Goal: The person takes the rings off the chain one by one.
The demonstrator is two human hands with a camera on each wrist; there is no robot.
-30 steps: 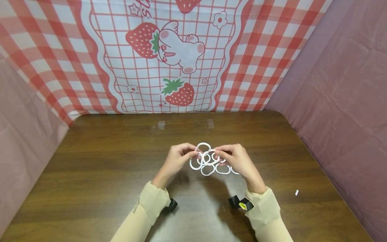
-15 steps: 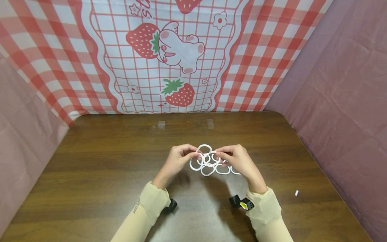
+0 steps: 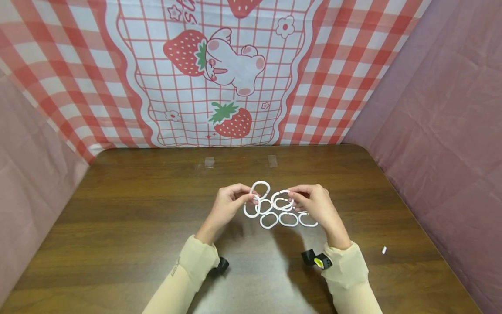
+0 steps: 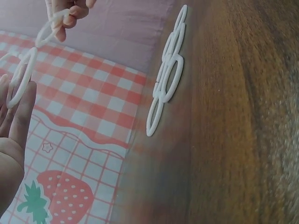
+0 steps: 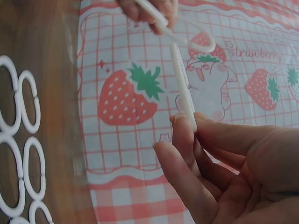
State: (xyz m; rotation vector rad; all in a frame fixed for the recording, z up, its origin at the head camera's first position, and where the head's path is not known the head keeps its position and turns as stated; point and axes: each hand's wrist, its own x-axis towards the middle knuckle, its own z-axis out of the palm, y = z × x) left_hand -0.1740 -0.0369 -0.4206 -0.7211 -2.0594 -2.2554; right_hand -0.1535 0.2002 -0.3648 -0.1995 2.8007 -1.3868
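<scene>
My left hand (image 3: 229,201) pinches two white oval plastic links at the place where they meet. One of them, an upper link (image 3: 260,188), stands up from the fingertips, and a lower link (image 3: 252,206) hangs below. Opposite, thumb and fingers of my right hand (image 3: 315,203) pinch the edge of a single white link (image 3: 273,198), its far end close to the left pair in the head view. The right wrist view shows this link (image 5: 182,88) edge-on, rising from the fingertips. Several similar links, among them a front link (image 3: 269,220), lie on the table beneath, partly covered by the held ones.
The brown wooden table (image 3: 137,226) runs back to a strawberry-print cloth (image 3: 219,87). A small white piece (image 3: 384,250) lies at the right. Clear tape (image 3: 209,162) sticks near the back edge. Pink cloth (image 3: 443,131) hangs along the right side.
My hands have moved apart. The right hand has shifted right with its link, which overlapped the left hand's links before, and more of the links on the table now show.
</scene>
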